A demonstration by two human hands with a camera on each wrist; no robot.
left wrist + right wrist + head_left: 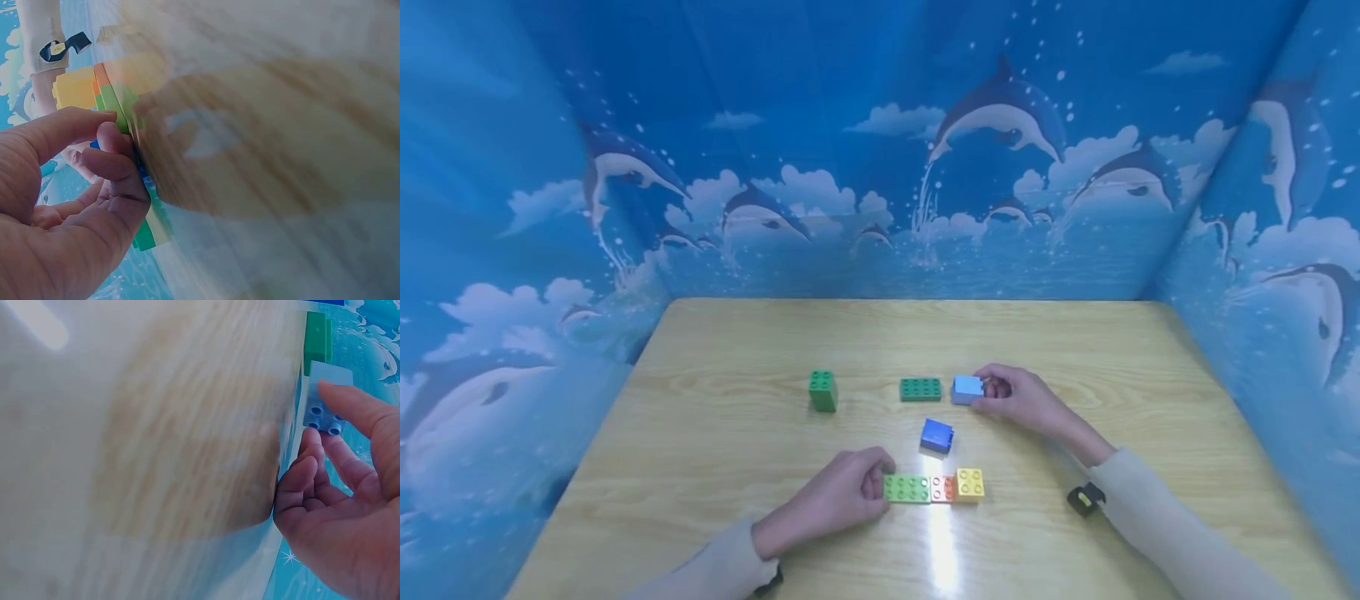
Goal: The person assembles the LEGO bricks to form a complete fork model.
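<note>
My left hand (838, 496) has its fingers at the left end of a light green brick (907, 489), which lies against an orange-red brick (942, 489) with a yellow brick (970, 485) on its right. In the left wrist view the fingertips meet the light green brick (114, 107). My right hand (1026, 404) pinches a light blue brick (967, 390); in the right wrist view its studs face the palm side and the thumb lies across the brick (331, 374). Just left of it sits a flat dark green brick (921, 389). A blue brick (937, 436) rests on its side between the hands.
A tall green block (823, 392) stands upright at the left of the wooden table (722, 350). Blue dolphin-print curtains (820, 250) rise behind and at both sides. A black strap (1086, 499) is at the right sleeve.
</note>
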